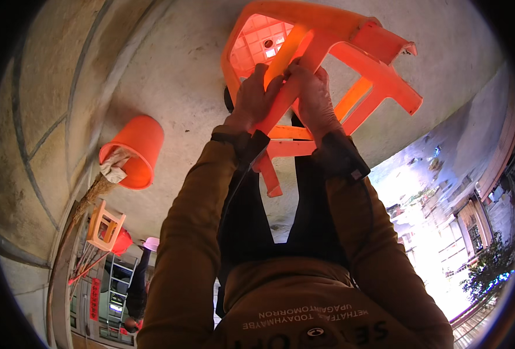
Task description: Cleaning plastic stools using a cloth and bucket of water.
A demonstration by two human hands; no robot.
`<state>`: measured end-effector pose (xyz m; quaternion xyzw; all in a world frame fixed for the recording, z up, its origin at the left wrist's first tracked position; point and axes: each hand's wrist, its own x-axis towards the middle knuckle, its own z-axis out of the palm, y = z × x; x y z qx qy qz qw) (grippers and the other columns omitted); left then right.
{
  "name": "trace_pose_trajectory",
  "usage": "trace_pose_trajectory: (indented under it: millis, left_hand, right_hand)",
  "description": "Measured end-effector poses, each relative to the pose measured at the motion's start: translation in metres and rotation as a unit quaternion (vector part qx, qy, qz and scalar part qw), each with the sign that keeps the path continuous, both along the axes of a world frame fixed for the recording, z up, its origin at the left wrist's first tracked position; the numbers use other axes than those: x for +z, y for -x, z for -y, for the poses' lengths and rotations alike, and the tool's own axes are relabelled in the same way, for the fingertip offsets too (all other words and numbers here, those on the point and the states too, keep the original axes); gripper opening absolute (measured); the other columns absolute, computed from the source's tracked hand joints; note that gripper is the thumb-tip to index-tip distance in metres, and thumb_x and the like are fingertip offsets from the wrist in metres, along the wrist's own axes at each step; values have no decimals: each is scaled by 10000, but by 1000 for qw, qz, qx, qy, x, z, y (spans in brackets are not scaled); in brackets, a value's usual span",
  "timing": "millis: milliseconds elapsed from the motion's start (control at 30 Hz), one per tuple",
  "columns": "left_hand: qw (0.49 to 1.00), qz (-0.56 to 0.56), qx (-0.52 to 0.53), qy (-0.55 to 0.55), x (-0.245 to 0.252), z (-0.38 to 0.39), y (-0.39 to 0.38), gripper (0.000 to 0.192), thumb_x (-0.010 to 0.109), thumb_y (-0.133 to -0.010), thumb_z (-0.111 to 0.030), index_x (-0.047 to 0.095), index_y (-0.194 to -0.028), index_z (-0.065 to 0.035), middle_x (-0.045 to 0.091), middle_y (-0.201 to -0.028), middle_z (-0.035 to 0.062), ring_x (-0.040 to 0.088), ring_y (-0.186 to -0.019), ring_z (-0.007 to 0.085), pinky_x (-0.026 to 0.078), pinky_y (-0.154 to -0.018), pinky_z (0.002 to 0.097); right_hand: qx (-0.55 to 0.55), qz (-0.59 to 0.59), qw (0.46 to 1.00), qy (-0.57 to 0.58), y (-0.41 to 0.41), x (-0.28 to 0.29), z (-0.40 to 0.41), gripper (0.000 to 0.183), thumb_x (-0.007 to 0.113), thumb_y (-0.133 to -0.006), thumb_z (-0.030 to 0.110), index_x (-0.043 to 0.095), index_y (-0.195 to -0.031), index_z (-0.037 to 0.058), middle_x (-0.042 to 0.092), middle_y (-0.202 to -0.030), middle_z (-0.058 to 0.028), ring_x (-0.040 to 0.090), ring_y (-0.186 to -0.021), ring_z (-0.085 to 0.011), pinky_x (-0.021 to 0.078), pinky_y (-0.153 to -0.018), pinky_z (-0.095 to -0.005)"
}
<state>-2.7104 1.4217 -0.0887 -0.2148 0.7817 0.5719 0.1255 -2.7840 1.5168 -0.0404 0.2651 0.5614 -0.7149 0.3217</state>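
An orange-red plastic stool [366,61] is tilted on its side in front of me, above the concrete floor, with the gridded underside of its seat [257,46] partly facing me. One stubby leg [386,41] ends in a ragged edge. My left hand [257,96] grips the stool's frame near the seat. Close beside it, my right hand [313,94] is closed around a slanting leg. Fingertips of both hands are partly hidden behind the plastic. Black bands with small devices sit on both wrists.
Against the left wall stands an orange-red bucket [146,139] with a pale cloth [115,165] at its rim. A smaller stool [105,226], long sticks [80,268] and a metal ladder [120,283] are at lower left. Another person [137,292] in dark clothing is beyond. Bright open ground [418,218] lies right.
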Motion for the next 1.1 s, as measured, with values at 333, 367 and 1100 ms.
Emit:
trace_pose_trajectory:
  millis: [333,367,1100]
  left_hand:
    - [999,0,-13,35,-11,8,9,332,466,-846,-347,446,-1003,-55,579,-803,212,550,-796,400,435,-658,430]
    - [1000,-2,-17,18,-8,8,10,326,467,-845,-344,447,-996,-56,578,-801,212,549,-801,400,434,-655,429]
    - [991,81,-103,-1,-7,14,53,388,491,-816,-417,449,-873,-36,579,-698,169,587,-660,287,434,-590,350]
  right_hand:
    - [2,28,999,-22,14,-6,8,126,507,-749,146,523,-728,23,509,-658,-53,487,-633,-147,379,-575,-272]
    - [2,26,999,-27,16,-7,7,126,507,-749,146,523,-728,23,509,-658,-53,487,-633,-147,379,-575,-272]
    - [-39,84,996,14,37,-11,-11,156,524,-777,224,514,-746,72,506,-679,-24,485,-651,-130,381,-612,-266]
